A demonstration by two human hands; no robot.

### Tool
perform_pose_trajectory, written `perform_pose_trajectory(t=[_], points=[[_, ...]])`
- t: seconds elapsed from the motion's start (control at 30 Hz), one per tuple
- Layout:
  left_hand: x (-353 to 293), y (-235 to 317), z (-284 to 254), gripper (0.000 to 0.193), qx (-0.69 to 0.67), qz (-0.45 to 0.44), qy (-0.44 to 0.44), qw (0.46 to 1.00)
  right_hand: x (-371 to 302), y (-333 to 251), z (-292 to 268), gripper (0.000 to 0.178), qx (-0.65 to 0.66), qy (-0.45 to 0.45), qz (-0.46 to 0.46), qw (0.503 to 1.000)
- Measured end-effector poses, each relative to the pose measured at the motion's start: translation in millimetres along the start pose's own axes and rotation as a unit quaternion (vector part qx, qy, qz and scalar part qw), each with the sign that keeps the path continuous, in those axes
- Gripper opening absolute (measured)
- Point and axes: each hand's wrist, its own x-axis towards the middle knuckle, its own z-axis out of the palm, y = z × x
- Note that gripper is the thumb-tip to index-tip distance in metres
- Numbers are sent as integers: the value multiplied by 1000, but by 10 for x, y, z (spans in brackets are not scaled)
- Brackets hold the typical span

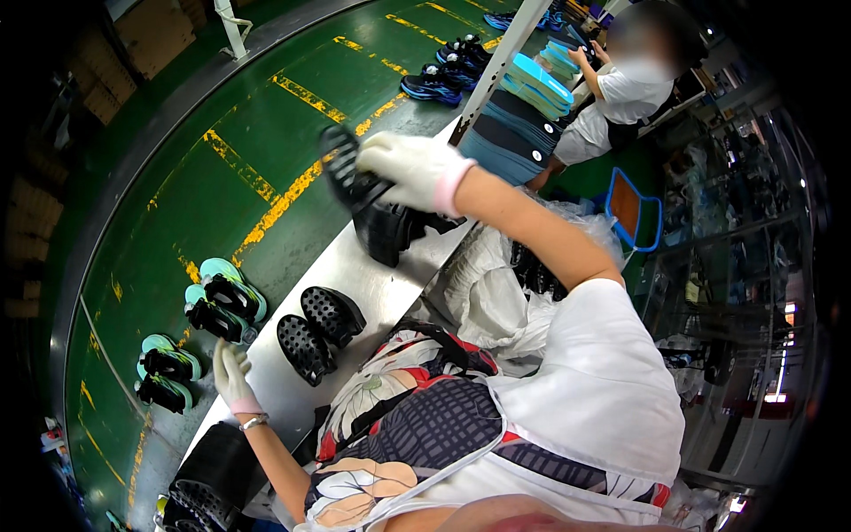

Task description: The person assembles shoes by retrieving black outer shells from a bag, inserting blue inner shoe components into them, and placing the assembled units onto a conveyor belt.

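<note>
As a person's gloved right hand [406,170] grips a black slotted piece [340,167] above the metal worktop [383,293], the gloved left hand [234,377] hangs by the worktop's edge.

The blurred piece lies against the right fingers at their nine o'clock, gripped at its near side; a second black piece [381,238] sits at that hand's seven o'clock. The left fingers are loosely bent, parted slightly. At their two o'clock, black perforated shoe-shaped pieces [305,348] rest side by side on the worktop; mint-and-black shoes [232,297] stand at twelve o'clock.
</note>
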Motion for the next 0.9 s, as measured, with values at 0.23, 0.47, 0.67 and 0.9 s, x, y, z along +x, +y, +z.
perform_pose_trajectory(t=[0.23, 0.47, 0.67, 0.9], points=[[-102, 791, 655, 85, -332, -4, -311, 891, 442, -1107, 774, 35, 162, -61, -180, 968], [-236, 596, 408, 50, -444, -78, -131, 883, 600, -1665, 1310, 34, 289, -117, -193, 930], [-259, 404, 282, 48, -437, -96, -3, 894, 688, -1952, 1603, 43, 349, -261, -14, 900], [-125, 45, 110, 45, -352, -151, 74, 921, 916, -2182, 1902, 43, 194, -314, -6, 929]])
